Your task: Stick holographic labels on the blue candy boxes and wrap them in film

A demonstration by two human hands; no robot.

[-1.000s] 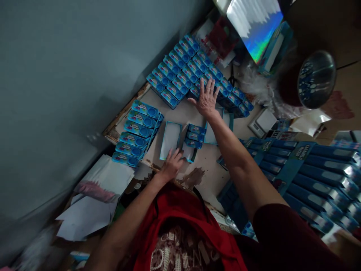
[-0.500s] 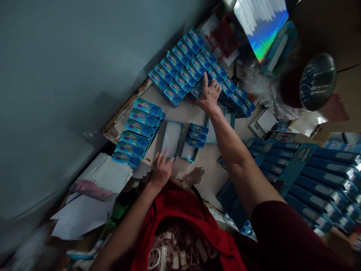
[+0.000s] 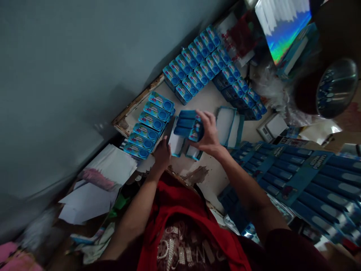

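My right hand [image 3: 209, 132] grips a row of small blue boxes [image 3: 186, 125], pressed together between thumb and fingers and raised over two shallow trays. My left hand [image 3: 163, 153] is at the near left side of the open blue tray with a white inside [image 3: 176, 146], its fingers closed at the wall. The second narrow tray [image 3: 193, 152] lies just to the right, partly hidden under the held boxes. Immediately left of my left hand stands a row of larger blue printed packs [image 3: 146, 130].
Rows of upright blue boxes [image 3: 197, 67] stand along the wall side. Two more open trays [image 3: 226, 122] lie to the right. Stacked blue cartons [image 3: 299, 177], a small scale [image 3: 272, 126] and a metal bowl [image 3: 335, 88] are further right. White paper sheets [image 3: 109, 169] lie at the left.
My right hand has taken boxes from the back rows and brought them nearer, over the trays. My left hand has shifted to the tray's left side. The view has moved slightly.
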